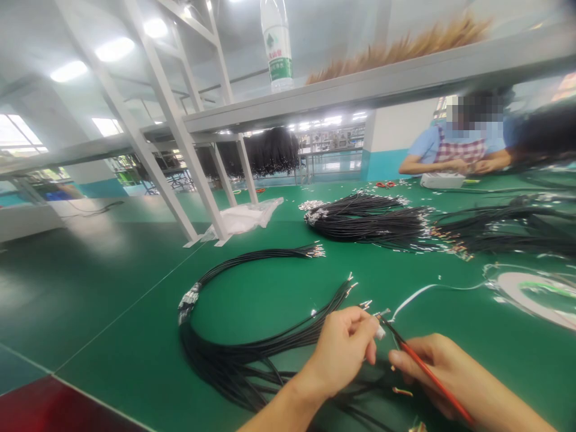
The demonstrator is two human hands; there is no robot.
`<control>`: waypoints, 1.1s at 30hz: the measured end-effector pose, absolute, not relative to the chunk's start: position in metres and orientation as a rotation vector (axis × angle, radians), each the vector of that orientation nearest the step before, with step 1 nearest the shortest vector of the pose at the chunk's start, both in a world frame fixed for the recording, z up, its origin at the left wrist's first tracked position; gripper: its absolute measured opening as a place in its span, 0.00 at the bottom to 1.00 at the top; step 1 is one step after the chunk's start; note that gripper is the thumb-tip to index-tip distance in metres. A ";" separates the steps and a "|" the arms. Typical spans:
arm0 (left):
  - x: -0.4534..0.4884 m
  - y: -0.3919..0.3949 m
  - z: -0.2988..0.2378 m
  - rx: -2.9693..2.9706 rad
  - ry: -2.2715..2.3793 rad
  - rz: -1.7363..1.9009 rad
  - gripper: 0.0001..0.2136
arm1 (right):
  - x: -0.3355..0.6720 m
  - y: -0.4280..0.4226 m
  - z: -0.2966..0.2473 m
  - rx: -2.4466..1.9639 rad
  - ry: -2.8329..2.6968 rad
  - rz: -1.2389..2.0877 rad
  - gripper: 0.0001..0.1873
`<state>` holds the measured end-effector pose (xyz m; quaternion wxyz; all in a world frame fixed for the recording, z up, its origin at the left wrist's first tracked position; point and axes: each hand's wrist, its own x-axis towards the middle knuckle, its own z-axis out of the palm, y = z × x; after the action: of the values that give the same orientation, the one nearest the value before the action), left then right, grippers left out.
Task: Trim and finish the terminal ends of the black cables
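A bundle of black cables (216, 354) curves over the green table, wrapped with shiny silvery tape (189, 302) at its bend. Its stripped ends point toward my left hand (342, 345), whose fingers pinch a black cable near its bare end. My right hand (438, 363) is closed around a red-handled tool (425, 366) with a dark, narrow tip. That tip touches or lies very close to the held cable end; which one I cannot tell. Just beyond the tip is the loose end of a thin white strip (414, 295).
A ring-shaped white reel (535, 294) lies at the right. Larger black cable bundles (373, 222) rest farther back. White shelf legs (177, 138) stand on the table at left, beside a plastic bag (247, 216). Across the table sits a co-worker (463, 144).
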<state>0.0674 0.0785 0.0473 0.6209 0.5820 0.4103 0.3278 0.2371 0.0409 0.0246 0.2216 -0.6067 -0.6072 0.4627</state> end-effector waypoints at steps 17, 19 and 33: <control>0.066 0.072 0.051 1.460 0.940 0.843 0.14 | 0.242 0.042 0.022 -1.653 -1.754 1.237 0.24; 0.064 0.074 0.052 1.346 0.858 0.776 0.13 | 0.242 0.042 0.023 -1.621 -1.712 1.281 0.24; 0.053 0.089 0.057 0.995 0.569 0.521 0.19 | 0.250 0.054 0.020 -1.620 -1.691 1.098 0.21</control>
<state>0.0529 0.0887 0.0567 0.8083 0.4651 0.2661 0.2438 0.2505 0.0538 0.0201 0.2740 -0.6025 -0.6286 0.4083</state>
